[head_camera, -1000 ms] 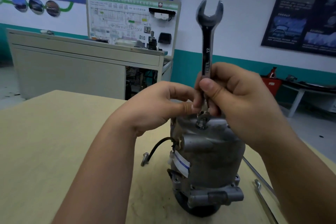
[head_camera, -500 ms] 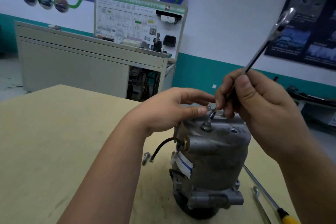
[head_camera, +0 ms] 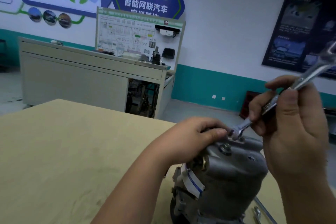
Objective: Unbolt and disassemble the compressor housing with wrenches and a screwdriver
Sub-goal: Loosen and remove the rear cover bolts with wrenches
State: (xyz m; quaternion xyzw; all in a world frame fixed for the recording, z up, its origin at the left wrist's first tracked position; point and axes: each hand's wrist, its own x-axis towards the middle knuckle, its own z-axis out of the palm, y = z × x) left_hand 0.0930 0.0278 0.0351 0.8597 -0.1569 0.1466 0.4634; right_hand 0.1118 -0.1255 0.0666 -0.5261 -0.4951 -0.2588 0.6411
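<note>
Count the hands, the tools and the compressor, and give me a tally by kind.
Hands: 2, left hand and right hand
Compressor: 1
Wrench in the right hand: 1
Tools lying on the table, cut off by the frame edge: 2, thin rod and flat tool
Total: 6

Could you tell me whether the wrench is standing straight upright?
No, the wrench in the right hand slants up to the right from the top of the compressor.
</note>
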